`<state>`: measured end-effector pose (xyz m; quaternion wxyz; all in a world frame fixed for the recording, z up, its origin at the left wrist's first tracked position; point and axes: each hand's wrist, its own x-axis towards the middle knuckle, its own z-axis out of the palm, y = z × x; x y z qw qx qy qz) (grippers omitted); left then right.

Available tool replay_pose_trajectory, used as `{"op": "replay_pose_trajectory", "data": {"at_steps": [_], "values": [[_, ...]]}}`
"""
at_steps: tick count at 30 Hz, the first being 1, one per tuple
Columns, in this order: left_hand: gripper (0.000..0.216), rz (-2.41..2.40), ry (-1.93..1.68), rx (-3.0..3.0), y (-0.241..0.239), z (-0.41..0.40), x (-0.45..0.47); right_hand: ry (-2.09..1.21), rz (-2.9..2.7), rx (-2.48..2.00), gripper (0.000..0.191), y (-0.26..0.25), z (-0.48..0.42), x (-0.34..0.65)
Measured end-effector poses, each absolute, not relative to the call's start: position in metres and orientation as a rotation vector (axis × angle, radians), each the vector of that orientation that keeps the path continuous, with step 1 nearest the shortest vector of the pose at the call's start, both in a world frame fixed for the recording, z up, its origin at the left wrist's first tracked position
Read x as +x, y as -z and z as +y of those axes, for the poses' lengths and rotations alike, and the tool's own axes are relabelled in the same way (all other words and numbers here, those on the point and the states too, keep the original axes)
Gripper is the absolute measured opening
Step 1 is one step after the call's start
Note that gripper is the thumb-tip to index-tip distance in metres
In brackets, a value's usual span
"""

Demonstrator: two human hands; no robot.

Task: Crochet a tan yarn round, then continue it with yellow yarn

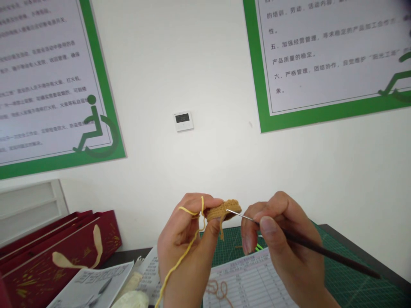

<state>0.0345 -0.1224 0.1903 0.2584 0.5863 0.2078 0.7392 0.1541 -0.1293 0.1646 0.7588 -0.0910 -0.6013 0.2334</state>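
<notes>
My left hand (189,244) is raised in front of the wall and pinches a small mustard-yellow crocheted piece (221,210) between thumb and fingers. Yellow yarn (180,261) loops over its index finger and trails down past the wrist. My right hand (282,239) is closed round a dark-handled crochet hook (321,250). The hook's thin metal tip (236,214) is stuck into the right edge of the crocheted piece.
A green cutting mat (353,282) covers the dark table below, with printed sheets (250,282) on it. Red gift bags (64,252) with beige handles stand at the left. Two green-framed posters (321,55) and a small thermostat (183,120) hang on the white wall.
</notes>
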Motion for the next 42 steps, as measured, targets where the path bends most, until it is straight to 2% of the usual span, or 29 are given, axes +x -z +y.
{"op": "replay_pose_trajectory", "data": {"at_steps": [10, 18, 22, 26, 30, 36, 39, 42], "values": [[0.015, 0.525, -1.889, 1.718, -0.184, -0.114, 0.019, -0.410, -1.388, -0.149, 0.006, -0.158, -0.127, 0.154], [0.016, 0.544, -1.855, 1.691, -0.184, -0.116, 0.023, -0.292, -1.417, -0.101, 0.015, -0.158, -0.122, 0.151], [0.018, 0.525, -1.841, 1.664, -0.183, -0.114, 0.024, -0.242, -1.413, -0.095, 0.025, -0.157, -0.121, 0.151], [0.020, 0.490, -1.817, 1.592, -0.183, -0.112, 0.025, 0.013, -1.466, -0.177, 0.033, -0.158, -0.117, 0.161], [0.021, 0.431, -1.702, 1.532, -0.183, -0.112, 0.028, 0.283, -1.361, -0.235, 0.022, -0.159, -0.109, 0.168], [0.025, 0.349, -1.549, 1.570, -0.182, -0.112, 0.037, -0.003, -1.385, -0.189, 0.024, -0.157, -0.105, 0.155], [0.049, 0.367, -1.492, 1.640, -0.184, -0.109, 0.033, -0.192, -1.265, -0.179, 0.016, -0.159, -0.103, 0.154], [0.073, 0.409, -1.501, 1.793, -0.187, -0.100, 0.024, -0.574, -1.149, -0.112, 0.007, -0.164, -0.097, 0.162]]}}
